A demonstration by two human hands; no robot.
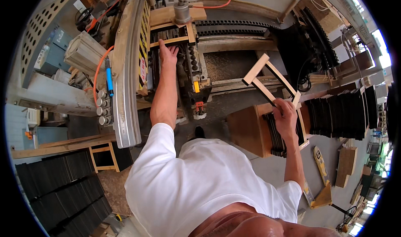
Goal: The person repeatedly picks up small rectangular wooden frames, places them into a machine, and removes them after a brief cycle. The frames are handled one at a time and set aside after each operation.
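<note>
"Frame of pale wood (pixel 256 70), rectangular, black-sided: where does it lie?"

"In the right hand (pixel 285 115), closed on its near rail; its long axis slants forward-left, towards the striped grey metal machine (pixel 126 78)"

"And the left hand (pixel 168 54)?"

"Nearer the machine, at a second pale wooden frame (pixel 177 41) inside; fingers spread by its near rail, whether gripping I can't tell"

"How many of each?"

"Two hands, one frame held, one in the machine, one silver metal cylinder (pixel 182 13) over it"

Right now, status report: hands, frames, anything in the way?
Left hand at far frame, grip unclear. Right hand gripping tilted frame. Metal cylinder close by far frame; can't tell if it blocks.
</note>
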